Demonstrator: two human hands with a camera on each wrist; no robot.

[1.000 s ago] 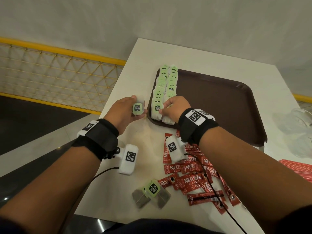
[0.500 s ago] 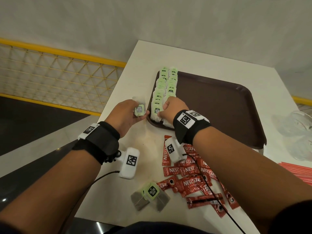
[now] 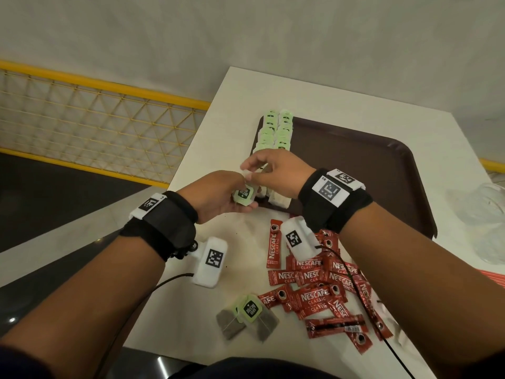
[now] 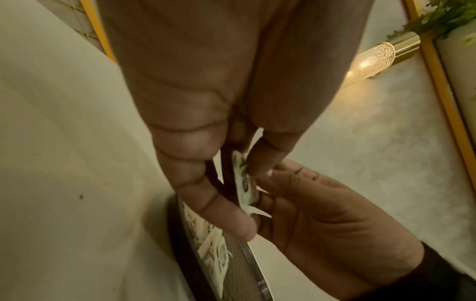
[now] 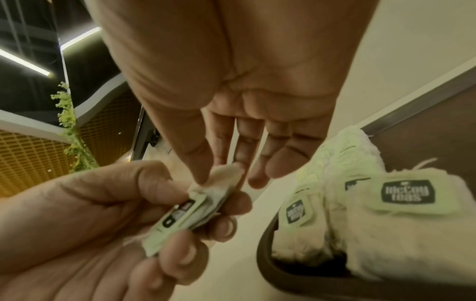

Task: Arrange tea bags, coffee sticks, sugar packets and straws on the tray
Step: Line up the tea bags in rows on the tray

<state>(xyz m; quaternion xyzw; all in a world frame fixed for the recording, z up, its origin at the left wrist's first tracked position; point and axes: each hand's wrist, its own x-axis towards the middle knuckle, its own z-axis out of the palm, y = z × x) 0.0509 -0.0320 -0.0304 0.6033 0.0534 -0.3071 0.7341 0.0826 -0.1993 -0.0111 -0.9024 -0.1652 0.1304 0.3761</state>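
Both hands were on one small stack of tea bags (image 3: 244, 195) just near of the tray's (image 3: 382, 170) near-left corner: left hand (image 3: 218, 196) curled round the stack, right hand (image 3: 276, 170) pinching the top bag's paper edge. Two rows of tea bags (image 3: 276, 132) ran along the tray's left side. Coffee sticks (image 3: 322, 285) and two loose tea bags (image 3: 247, 318) lay on the worktop (image 3: 246, 86), nearer.

We count one brown tray (image 3: 382, 170), two rows of tea bags (image 3: 276, 132) on it, two loose tea bags (image 3: 247, 318), and about a dozen coffee sticks (image 3: 314, 296).
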